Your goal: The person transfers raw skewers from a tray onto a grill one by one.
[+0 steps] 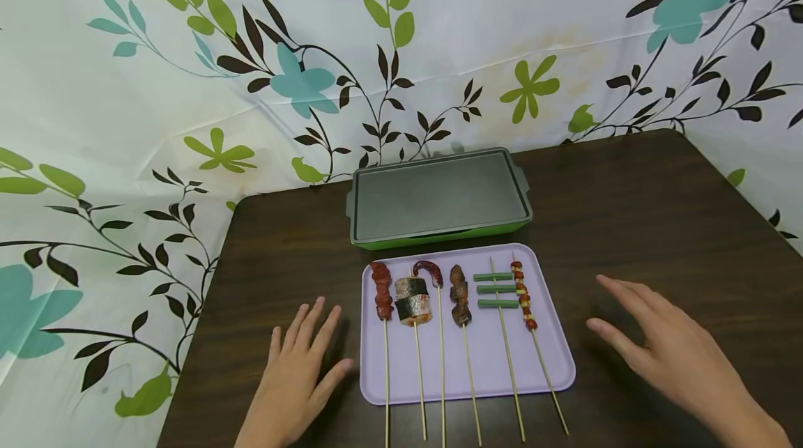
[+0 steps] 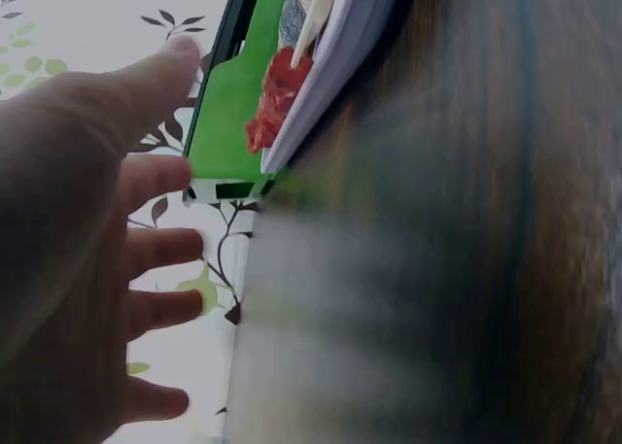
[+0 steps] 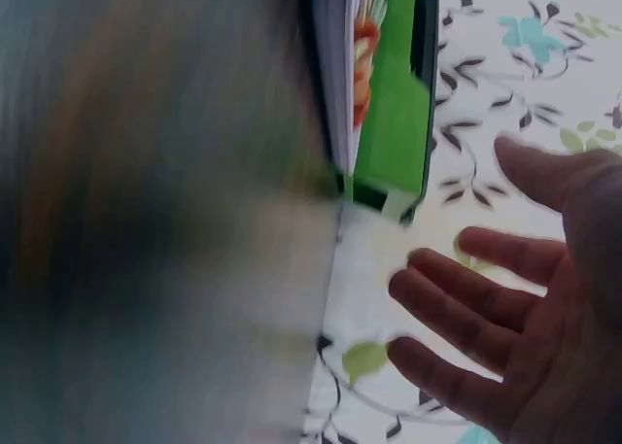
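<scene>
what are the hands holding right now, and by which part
Nothing. The left hand and right hand are open beside the purple tray, touching no skewer.

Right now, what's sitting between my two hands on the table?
In the head view, the lilac tray with six skewers lies between the left hand and right hand.

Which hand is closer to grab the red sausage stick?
Probably the left hand. It lies open on the table beside the purple tray, and the red sausage skewer is at the tray's left end. The right hand is open past the far side.
</scene>
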Tool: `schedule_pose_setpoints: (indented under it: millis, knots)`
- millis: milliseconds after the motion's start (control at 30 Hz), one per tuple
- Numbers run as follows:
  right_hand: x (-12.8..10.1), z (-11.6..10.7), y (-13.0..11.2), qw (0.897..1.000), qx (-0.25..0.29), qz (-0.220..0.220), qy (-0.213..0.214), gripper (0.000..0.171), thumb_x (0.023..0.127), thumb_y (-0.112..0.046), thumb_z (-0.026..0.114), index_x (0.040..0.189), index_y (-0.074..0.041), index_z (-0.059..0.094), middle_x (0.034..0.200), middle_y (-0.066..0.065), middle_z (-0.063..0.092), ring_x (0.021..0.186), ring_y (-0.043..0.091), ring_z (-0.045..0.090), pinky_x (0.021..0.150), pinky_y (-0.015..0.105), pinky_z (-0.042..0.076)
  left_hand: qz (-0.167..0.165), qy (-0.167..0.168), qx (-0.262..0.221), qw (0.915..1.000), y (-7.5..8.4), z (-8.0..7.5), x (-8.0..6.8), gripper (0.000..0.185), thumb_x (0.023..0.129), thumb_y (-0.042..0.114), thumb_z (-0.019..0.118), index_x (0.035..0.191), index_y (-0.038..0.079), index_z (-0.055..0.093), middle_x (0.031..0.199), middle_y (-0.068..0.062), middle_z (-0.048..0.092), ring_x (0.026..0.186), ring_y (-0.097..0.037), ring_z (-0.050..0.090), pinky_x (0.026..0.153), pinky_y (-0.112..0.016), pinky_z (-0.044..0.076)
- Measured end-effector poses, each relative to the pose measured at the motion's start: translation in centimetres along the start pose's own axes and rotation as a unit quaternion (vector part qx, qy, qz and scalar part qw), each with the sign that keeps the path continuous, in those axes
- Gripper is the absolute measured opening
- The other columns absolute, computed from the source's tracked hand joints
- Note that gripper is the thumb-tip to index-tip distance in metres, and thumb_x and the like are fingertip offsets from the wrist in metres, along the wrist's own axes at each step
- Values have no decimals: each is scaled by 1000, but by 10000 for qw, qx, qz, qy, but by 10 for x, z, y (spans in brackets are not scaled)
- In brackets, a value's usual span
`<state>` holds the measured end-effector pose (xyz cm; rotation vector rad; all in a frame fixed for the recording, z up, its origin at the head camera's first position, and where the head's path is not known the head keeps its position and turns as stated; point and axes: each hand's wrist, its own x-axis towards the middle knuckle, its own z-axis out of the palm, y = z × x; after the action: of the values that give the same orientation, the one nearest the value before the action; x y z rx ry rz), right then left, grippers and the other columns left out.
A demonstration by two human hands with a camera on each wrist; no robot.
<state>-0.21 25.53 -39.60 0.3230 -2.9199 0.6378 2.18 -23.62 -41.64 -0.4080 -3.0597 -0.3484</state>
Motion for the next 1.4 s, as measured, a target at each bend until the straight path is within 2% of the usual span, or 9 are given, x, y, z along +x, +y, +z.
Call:
schedule_pose_setpoints:
  millis: [33,133,233,300,533,800,1000,1400]
  knots:
    - [-1,1,-3,10000,72,61,2,62,86,-41,74,137,-11,56,122,15,62,102,41,61,74,60,47,-9,-87,1,10000,1,1,0,74,93,57,56,155,25,31,161,-4,22,146,-35,17,102,-75,19]
    - [-3,7,-14,9992,364,147,-53,43,85,-36,76,119,-11,68,95,-2,68,82,17,65,63,42,52,-2,-332,-6,9994,4,2,1,77,91,64,54,155,28,31,160,-3,26,146,-34,20,101,-75,20]
    - [-5,16,-23,9968,738,137,-259,29,84,-31,79,105,-12,73,76,-19,59,67,-1,54,56,27,46,11,-536,-99,9985,7,4,0,81,87,69,55,155,31,32,159,-3,28,146,-35,21,99,-77,21]
    - [-7,22,-29,9948,941,89,-368,23,83,-28,80,100,-13,74,71,-22,54,63,-5,49,54,24,43,15,-680,-178,9975,9,4,0,85,84,73,55,154,31,32,159,-3,29,145,-36,22,98,-78,22]
    - [-11,38,-43,9900,1316,-20,-514,18,78,-26,84,90,-17,73,66,-24,47,56,-6,43,51,21,39,-119,-1106,-264,9934,13,7,-1,93,76,81,54,153,32,35,156,-4,35,143,-36,28,97,-76,25]
    - [-6,44,-52,9875,1175,353,-993,23,74,-33,85,86,-16,74,61,-20,46,53,-4,40,51,22,37,-156,-1146,-351,9927,14,7,-1,96,73,81,59,153,32,35,156,-4,33,143,-36,26,96,-77,26]
    - [-4,47,-53,9819,1157,582,-1384,20,74,-28,85,85,-15,74,62,-18,49,54,-1,42,52,23,38,-234,-1219,-468,9912,15,7,0,98,71,81,60,153,33,36,156,-3,32,143,-37,25,95,-78,25]
    - [-5,45,-49,9776,1280,801,-1468,17,75,-21,82,88,-13,75,63,-15,52,55,-1,45,54,23,39,-276,-1136,-519,9918,16,7,1,97,70,76,67,151,30,40,155,-4,34,143,-37,26,93,-80,26]
